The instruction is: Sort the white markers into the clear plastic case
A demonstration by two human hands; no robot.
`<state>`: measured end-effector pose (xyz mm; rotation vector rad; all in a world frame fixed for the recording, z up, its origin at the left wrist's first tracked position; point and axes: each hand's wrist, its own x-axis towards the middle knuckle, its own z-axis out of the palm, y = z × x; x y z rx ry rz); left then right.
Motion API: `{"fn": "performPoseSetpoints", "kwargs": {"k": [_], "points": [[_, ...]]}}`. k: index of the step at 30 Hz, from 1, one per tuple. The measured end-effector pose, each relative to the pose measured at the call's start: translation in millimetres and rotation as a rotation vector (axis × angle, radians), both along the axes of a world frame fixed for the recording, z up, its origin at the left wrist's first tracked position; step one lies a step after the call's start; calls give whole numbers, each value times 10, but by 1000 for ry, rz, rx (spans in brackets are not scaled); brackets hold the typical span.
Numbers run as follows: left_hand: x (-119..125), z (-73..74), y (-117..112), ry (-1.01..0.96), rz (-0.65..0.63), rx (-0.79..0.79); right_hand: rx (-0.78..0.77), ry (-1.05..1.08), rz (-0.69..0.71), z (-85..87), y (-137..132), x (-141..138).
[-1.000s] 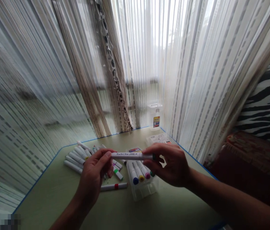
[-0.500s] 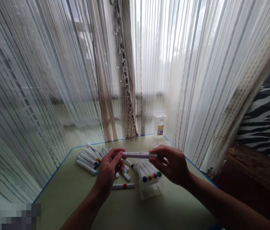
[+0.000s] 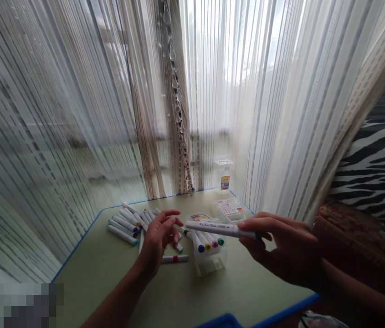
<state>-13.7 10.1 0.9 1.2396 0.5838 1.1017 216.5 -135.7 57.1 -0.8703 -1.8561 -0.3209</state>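
Observation:
A white marker (image 3: 213, 228) with small print along its barrel is pinched near one end by my right hand (image 3: 277, 246), in the air over the table's right side. My left hand (image 3: 161, 232) is apart from that marker, its fingers loosely bent with gaps between them and nothing visible in them. Below the held marker, a clear plastic case (image 3: 209, 263) carries several white markers with blue, yellow, pink and green ends. Beyond and beside my left hand lies a loose pile of white markers (image 3: 124, 225). One marker with a red band (image 3: 175, 258) rests alone near the case.
At the back of the table (image 3: 117, 282) stands a clear container with a label (image 3: 224, 182). Nearer, a clear lid or box with a printed label (image 3: 229, 207) lies flat. String curtains (image 3: 76, 136) hang behind. A blue edge borders the table.
My left hand has let go of the marker. My right hand has drawn it to the right and closer. The view has shifted a little, showing the table's front edge.

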Motion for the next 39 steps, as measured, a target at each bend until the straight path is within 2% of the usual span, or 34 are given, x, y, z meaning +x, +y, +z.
{"fn": "performPoseSetpoints", "kwargs": {"k": [4,8,16,25,31,39], "points": [[9,-27,-2,21,6,3,-34,-8,-70,59,-263,130],[17,-24,-36,36,6,19,-81,-35,-55,74,-334,77],[-10,7,-35,70,10,48,-41,-144,-71,-42,-44,-226],[-25,-19,-19,62,9,70,-141,-310,-148,-260,263,-390],[-42,-37,0,58,-2,72,-171,-416,-212,-328,350,-417],[-38,-14,-13,53,1,54,-208,-509,-267,-334,369,-419]]}}
